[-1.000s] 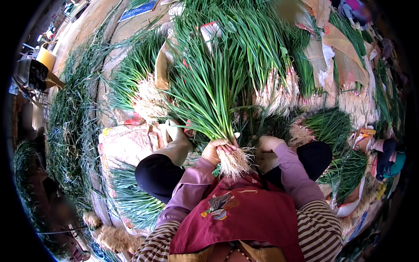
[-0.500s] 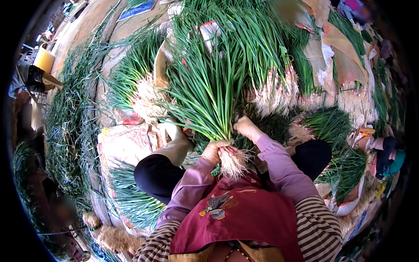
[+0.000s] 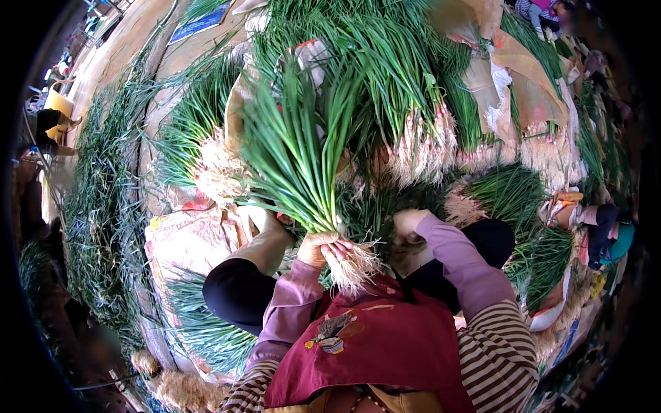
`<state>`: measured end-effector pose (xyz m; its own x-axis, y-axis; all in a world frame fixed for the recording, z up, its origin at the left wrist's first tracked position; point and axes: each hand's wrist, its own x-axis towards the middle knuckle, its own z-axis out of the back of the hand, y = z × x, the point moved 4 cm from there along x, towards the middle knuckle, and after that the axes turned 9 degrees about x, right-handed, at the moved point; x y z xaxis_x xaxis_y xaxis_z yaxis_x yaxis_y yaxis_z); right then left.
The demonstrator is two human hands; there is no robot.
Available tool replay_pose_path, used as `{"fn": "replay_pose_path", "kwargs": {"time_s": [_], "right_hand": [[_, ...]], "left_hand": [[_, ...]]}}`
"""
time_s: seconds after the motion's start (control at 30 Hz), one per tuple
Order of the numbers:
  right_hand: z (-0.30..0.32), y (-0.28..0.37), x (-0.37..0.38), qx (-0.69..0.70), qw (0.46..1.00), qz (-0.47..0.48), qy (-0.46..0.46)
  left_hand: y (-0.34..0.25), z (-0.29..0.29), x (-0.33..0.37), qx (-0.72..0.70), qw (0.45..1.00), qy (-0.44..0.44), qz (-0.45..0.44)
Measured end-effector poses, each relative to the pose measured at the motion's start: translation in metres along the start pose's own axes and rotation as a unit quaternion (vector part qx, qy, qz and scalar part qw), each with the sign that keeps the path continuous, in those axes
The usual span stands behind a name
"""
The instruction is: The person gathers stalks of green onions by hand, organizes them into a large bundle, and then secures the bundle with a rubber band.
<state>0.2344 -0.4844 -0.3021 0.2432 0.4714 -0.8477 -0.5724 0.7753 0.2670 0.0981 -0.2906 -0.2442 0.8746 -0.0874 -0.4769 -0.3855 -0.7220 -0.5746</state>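
Observation:
My left hand [image 3: 318, 249] is closed round a bunch of spring onions [image 3: 306, 172], just above the roots. Their long green leaves fan out away from me, and the pale, stringy roots [image 3: 354, 267] point back toward my red apron [image 3: 385, 344]. To the right of the bunch, apart from it, my right hand [image 3: 411, 224] is low between my knees with its fingers curled. Anything inside those fingers is hidden. Dark green leaves lie just beyond that hand.
More spring onions with roots [image 3: 423, 148] lie ahead, and another heap [image 3: 224, 162] at the left. A pinkish folded sack [image 3: 193, 244] is beside my left leg. Loose leaves [image 3: 103, 227] litter the far left floor. Other people sit at the right edge, one with a green garment [image 3: 617, 244].
The held bunch has moved slightly left, its leaves narrower and blurred. My right hand has drawn away from the stems, to the right and nearer me. The whole view has shifted a little.

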Motion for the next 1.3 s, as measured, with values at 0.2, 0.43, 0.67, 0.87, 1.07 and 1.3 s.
{"fn": "replay_pose_path", "kwargs": {"time_s": [0.2,0.43,0.67,0.87,1.07,1.3], "right_hand": [[0.159,-0.004,0.022,0.353,0.796,-0.068,-0.488],[0.156,0.005,0.037,0.625,0.691,-0.063,-0.358],[0.065,0.085,-0.040,0.261,0.782,0.263,-0.502],[0.014,0.079,0.002,0.683,0.633,0.176,-0.321],[0.018,0.072,0.010,0.880,0.453,0.136,-0.052],[0.036,0.087,0.022,0.816,0.519,0.204,-0.151]], "left_hand": [[0.009,0.007,0.016,-0.032,0.997,-0.044,0.049],[0.000,-0.008,0.015,-0.059,0.998,-0.002,0.000],[0.015,-0.007,0.024,-0.010,0.998,-0.029,0.057],[0.021,-0.005,0.027,-0.019,0.998,-0.042,0.039],[0.020,0.000,0.022,-0.064,0.997,-0.009,0.035],[0.025,0.008,0.019,-0.079,0.997,0.010,0.023]]}}
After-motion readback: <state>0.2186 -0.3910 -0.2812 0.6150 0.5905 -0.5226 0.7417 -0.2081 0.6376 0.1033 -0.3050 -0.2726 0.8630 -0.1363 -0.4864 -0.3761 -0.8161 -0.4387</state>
